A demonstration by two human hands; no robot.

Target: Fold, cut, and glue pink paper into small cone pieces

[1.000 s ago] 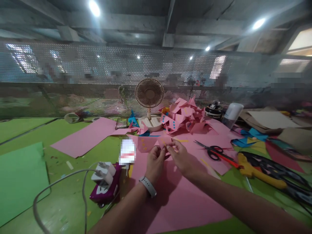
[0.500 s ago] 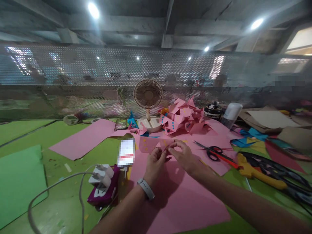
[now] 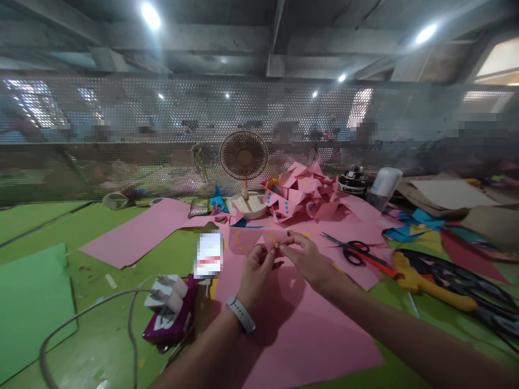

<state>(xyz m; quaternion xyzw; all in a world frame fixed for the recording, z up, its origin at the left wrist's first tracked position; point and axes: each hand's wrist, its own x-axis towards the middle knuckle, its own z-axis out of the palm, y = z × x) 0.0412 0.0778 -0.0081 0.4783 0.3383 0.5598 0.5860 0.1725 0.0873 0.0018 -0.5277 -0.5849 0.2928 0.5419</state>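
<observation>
My left hand (image 3: 256, 270), with a pale wristband (image 3: 241, 315) on the wrist, is closed with fingers pinched on a folded pink paper piece (image 3: 263, 239) marked with small yellow spots. Opposite it, my right hand (image 3: 303, 258) is closed too, its thumb and forefinger meeting at a tiny yellow paper bit (image 3: 277, 246) against the pink piece. Below both hands lies a large pink sheet (image 3: 324, 340). Just behind them stands another folded pink paper (image 3: 238, 240) with yellow spots. Black-handled scissors (image 3: 354, 253) rest to the right.
Behind are a small fan (image 3: 244, 156) and a heap of folded pink paper shapes (image 3: 302, 189). On the left are a phone (image 3: 208, 255), a purple power strip (image 3: 172, 329) with cables and a green sheet (image 3: 34, 308). Yellow-handled shears (image 3: 438, 289) lie on the right.
The folded pink piece has turned slightly in my fingers, and a yellow bit now shows at the fingertips. The hands stay nearly in place; the view has shifted slightly.
</observation>
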